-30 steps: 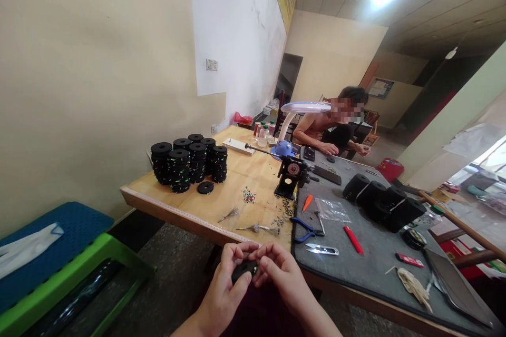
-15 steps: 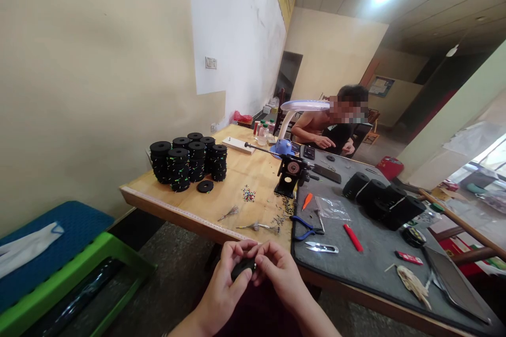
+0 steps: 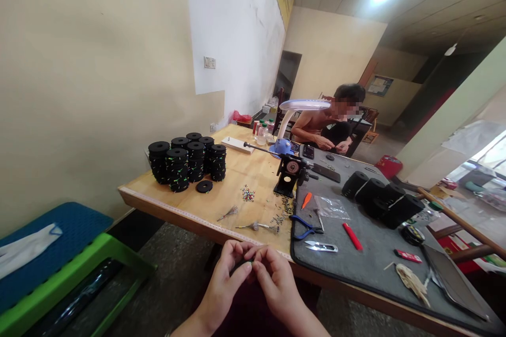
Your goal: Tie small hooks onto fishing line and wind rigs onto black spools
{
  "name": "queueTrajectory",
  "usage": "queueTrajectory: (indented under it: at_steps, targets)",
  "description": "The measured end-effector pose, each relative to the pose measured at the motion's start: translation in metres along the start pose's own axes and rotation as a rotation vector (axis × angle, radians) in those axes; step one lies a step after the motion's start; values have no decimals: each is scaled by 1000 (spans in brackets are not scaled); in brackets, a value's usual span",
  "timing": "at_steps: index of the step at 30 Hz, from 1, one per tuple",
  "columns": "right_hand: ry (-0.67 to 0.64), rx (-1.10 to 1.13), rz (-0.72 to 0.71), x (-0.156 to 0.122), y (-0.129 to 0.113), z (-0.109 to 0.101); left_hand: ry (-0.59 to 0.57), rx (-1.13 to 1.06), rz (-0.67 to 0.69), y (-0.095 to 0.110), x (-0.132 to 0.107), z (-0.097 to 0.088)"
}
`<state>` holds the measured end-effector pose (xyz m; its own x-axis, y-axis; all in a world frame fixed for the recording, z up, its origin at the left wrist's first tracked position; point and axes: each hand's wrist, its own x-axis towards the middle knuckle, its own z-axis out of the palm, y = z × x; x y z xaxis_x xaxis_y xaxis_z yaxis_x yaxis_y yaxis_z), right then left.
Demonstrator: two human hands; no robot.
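Observation:
My left hand is closed around a black foam line spool, mostly hidden behind the fingers. My right hand meets it at the table's front edge, thumb and fingertips pinched at the spool's rim. A small green speck shows between the fingertips; what exactly the right hand pinches is too small to make out. Just beyond my hands, bundles of thin stems lie on the wooden table. Past them is a pile of small coloured beads.
Stacked black spools stand at left, a single spool before them. A winding device stands mid-table. On the grey mat lie blue pliers, thread snips and a red tool. A co-worker sits opposite.
The spool between my hands has tilted and shows less than before. My right hand has shifted slightly left, closer to my left. The co-worker's hands have come together lower down.

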<state>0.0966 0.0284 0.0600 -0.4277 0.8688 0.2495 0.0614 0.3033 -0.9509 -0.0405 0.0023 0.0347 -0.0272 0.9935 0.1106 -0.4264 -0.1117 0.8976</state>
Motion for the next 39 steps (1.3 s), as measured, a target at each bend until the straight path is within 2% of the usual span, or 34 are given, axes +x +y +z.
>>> queueTrajectory:
  at_steps: [9, 14, 18, 21, 24, 27, 31, 35, 39]
  targets:
    - [-27, -132, -91, -3, -6, 3, 137, 59, 33, 0, 1, 2]
    - [-4, -100, -124, -3, -9, 10, 152, 169, 114, 3, 1, 3]
    - [39, -74, -125, -3, -6, 13, 161, 171, 140, 1, 3, 3]
    - [91, 2, -67, -2, 3, 13, 122, 77, 82, -4, 4, 0]
    - [104, 176, 39, 1, 15, 13, 42, -10, 13, -5, 4, -5]
    - [109, 270, 89, 3, 25, 12, 37, 26, -24, -1, 4, -7]
    - [151, 305, 173, 5, 28, 5, 63, 120, -1, 2, 5, -9]
    - [230, 244, 229, 6, 30, -13, 167, 306, 77, -6, 11, -29]
    - [164, 169, 299, 2, 49, -32, 310, 574, 260, -3, 37, -71]
